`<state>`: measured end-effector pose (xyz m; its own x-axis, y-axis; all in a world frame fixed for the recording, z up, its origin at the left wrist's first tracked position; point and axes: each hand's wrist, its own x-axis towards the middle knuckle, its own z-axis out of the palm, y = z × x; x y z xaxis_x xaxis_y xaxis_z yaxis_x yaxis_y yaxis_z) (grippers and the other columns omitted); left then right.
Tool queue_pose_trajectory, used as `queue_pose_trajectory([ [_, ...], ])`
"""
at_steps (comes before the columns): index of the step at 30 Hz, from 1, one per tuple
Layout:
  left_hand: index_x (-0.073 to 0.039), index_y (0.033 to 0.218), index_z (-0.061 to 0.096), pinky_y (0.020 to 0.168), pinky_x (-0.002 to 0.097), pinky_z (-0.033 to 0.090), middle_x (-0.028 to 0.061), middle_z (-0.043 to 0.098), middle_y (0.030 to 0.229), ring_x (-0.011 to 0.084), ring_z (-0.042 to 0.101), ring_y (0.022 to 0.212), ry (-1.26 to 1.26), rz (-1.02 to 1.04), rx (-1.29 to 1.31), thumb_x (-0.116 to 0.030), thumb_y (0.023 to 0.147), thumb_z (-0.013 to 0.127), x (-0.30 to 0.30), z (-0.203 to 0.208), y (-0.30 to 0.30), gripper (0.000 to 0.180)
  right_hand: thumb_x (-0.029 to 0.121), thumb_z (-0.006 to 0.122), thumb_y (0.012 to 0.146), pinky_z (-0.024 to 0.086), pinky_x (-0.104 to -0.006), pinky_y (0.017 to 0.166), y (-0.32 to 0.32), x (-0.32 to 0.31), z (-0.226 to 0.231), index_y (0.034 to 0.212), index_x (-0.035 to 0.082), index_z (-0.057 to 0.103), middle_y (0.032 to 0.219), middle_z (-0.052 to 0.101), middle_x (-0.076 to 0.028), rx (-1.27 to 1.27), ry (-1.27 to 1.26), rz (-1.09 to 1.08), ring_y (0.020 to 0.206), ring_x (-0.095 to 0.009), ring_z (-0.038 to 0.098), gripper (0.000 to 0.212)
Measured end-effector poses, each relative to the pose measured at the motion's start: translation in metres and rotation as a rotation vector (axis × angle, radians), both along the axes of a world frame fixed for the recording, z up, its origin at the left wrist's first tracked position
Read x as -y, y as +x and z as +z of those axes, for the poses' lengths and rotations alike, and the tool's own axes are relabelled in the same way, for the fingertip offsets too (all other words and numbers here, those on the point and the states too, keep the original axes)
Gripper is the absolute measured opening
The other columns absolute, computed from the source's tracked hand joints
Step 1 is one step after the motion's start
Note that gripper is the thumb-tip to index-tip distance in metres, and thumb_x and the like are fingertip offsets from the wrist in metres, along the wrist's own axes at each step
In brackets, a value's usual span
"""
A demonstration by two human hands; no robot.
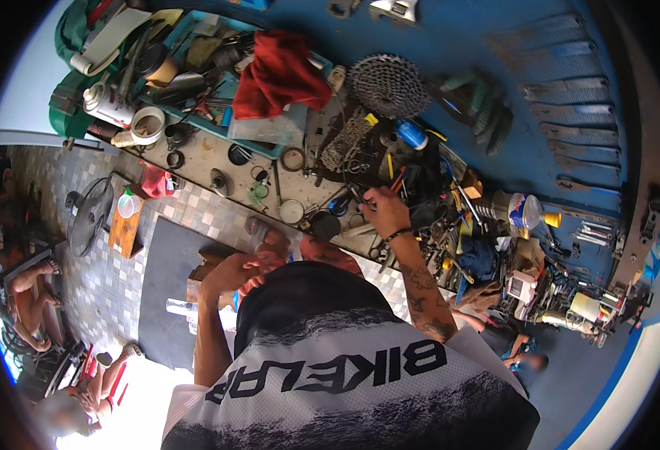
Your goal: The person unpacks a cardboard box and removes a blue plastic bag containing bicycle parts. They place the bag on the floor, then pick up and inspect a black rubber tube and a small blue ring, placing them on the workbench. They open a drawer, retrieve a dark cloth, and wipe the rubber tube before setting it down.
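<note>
Your right hand (385, 212), just right of the frame's centre, is curled over the cluttered workbench (196, 159), near a slim orange item (398, 178) just above it; I cannot tell whether its fingers grip anything. Your left hand (229, 275), left of centre, is bent near your knee, its grip likewise unclear. At upper middle, a red cloth (277, 79) lies left of a large toothed cassette (388, 85).
</note>
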<state>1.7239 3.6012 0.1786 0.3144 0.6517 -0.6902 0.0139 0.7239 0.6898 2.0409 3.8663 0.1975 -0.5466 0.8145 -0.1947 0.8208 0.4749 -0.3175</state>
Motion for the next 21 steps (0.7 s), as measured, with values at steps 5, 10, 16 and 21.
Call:
queue_pose_trajectory([
  [5, -0.005, 0.120, 0.071, 0.064, 0.0256, 0.056, 0.0038, 0.072, 0.094, 0.0099, 0.068, 0.085, 0.321, 0.022, 0.029, -0.025, 0.108, 0.056, -0.088, 0.091, 0.032, 0.027, 0.021, 0.079, 0.083, 0.052, -0.0479, 0.088, 0.010, 0.002, -0.003, 0.097, 0.014, 0.067, 0.098, 0.067, -0.007, 0.086, 0.086, 0.158, 0.104, -0.033, 0.065, 0.019],
  [10, 0.002, 0.134, 0.062, 0.072, 0.0307, 0.057, 0.0082, 0.074, 0.101, 0.0154, 0.070, 0.093, 0.448, 0.289, -0.192, -0.034, 0.104, 0.062, -0.175, 0.058, 0.067, 0.047, 0.020, 0.076, 0.086, 0.053, -0.0486, 0.088, 0.022, -0.004, 0.011, 0.097, 0.014, 0.068, 0.102, 0.067, -0.008, 0.025, 0.012, 0.204, 0.103, -0.034, 0.066, 0.015],
  [16, 0.003, 0.139, 0.056, 0.088, 0.0396, 0.058, 0.0240, 0.066, 0.129, 0.0310, 0.071, 0.108, 0.424, 0.469, -0.329, -0.040, 0.102, 0.062, -0.241, 0.014, 0.118, 0.057, 0.018, 0.073, 0.090, 0.056, -0.0485, 0.075, 0.068, 0.024, 0.059, 0.100, 0.014, 0.069, 0.102, 0.066, -0.009, -0.120, -0.098, 0.094, 0.090, -0.036, 0.069, 0.012],
  [21, 0.002, 0.149, 0.043, 0.087, 0.0392, 0.060, 0.0193, 0.067, 0.123, 0.0272, 0.071, 0.101, 0.244, 0.796, 0.280, -0.031, 0.104, 0.061, -0.279, 0.028, 0.127, 0.059, 0.018, 0.076, 0.088, 0.057, -0.0422, 0.071, 0.119, 0.065, 0.082, 0.098, 0.011, 0.074, 0.094, 0.066, -0.008, -0.209, -0.194, 0.031, 0.081, -0.031, 0.071, 0.012],
])
